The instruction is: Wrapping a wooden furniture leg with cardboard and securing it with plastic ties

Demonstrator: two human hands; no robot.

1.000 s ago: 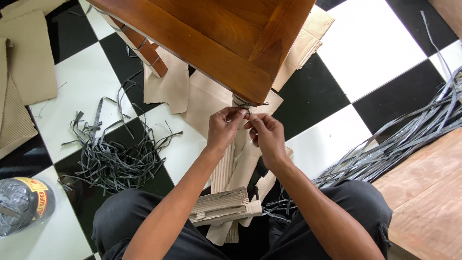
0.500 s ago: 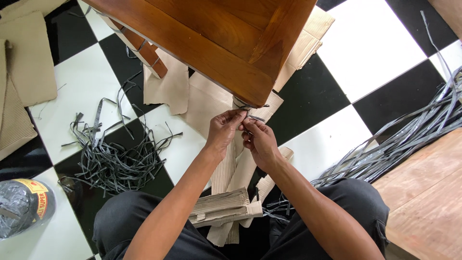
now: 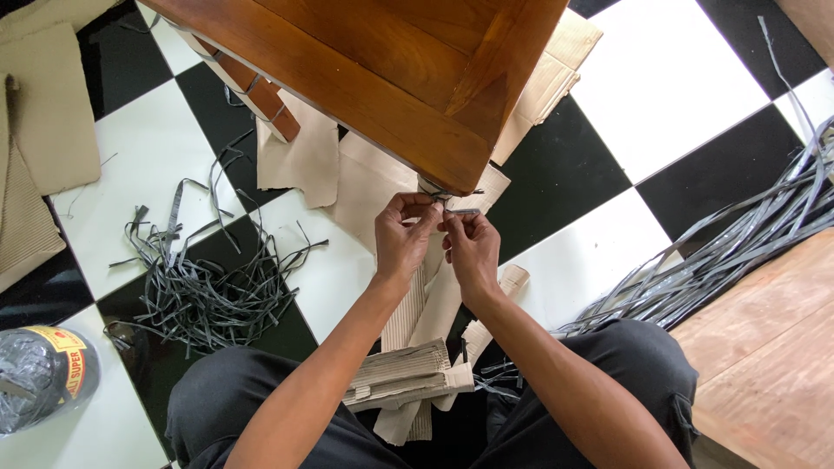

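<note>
Raised slightly, left hand (image 3: 401, 234) and right hand (image 3: 470, 247) pinch grey strap (image 3: 460, 211), its knot hidden.

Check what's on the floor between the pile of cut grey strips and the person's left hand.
Head view: only bare floor, a white tile, lies between the strip pile and the left hand, with a few stray strip ends reaching onto it.

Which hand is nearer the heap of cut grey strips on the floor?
Left. The left hand works at the cardboard-wrapped leg on the side towards the grey strip heap; the right hand sits just beyond it, farther from the heap.
</note>
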